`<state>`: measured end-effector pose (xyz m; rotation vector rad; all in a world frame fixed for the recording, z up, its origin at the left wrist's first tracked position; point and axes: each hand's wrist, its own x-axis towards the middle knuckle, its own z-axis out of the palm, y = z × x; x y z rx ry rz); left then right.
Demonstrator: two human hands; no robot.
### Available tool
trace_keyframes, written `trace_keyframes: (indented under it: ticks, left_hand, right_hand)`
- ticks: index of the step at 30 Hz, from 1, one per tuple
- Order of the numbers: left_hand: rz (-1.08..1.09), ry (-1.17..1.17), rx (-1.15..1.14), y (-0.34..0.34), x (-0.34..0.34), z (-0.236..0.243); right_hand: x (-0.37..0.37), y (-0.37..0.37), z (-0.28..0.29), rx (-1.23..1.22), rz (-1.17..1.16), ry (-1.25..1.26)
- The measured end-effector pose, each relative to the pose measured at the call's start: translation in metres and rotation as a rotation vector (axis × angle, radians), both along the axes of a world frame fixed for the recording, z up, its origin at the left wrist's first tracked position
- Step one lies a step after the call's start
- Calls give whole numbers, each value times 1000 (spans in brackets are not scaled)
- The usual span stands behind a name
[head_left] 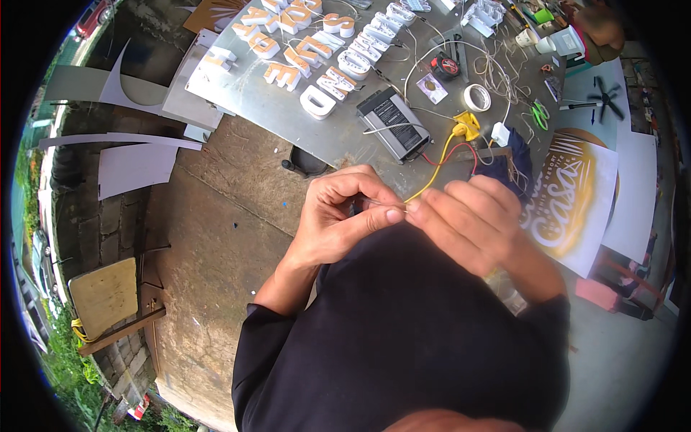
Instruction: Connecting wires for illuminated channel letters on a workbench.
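My left hand (342, 216) and my right hand (471, 223) meet at the near edge of the table, in front of my chest. Each pinches thin wire between thumb and forefinger, the fingertips nearly touching. A yellow wire (436, 171) runs down from a yellow plug or socket (466, 126) to where the fingers meet. The wire ends are too small to make out. Just beyond the hands lies a grey and black power supply box (392, 124) with a label, a red wire (453, 149) beside it.
Raised white-sided letters (317, 101) with wires cover the far left of the metal table (288, 119). A tape measure (445, 66), tape roll (476, 97), white adapter (499, 134) and green-handled scissors (540, 115) lie to the right. A printed sign panel (597, 187) stands beside the table.
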<state>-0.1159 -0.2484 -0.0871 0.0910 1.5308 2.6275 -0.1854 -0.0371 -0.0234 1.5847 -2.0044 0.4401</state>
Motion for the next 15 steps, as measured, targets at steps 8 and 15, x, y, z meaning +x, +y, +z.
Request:
trace_keyframes:
  ticks: [8,15]
  left_hand:
    - [413,679,-764,-2,-7,-1]
    - [474,810,-908,0,-9,0]
  right_hand:
    - [0,-6,-3,-89,-11,-753]
    - [2,8,-16,-359,-5,-2723]
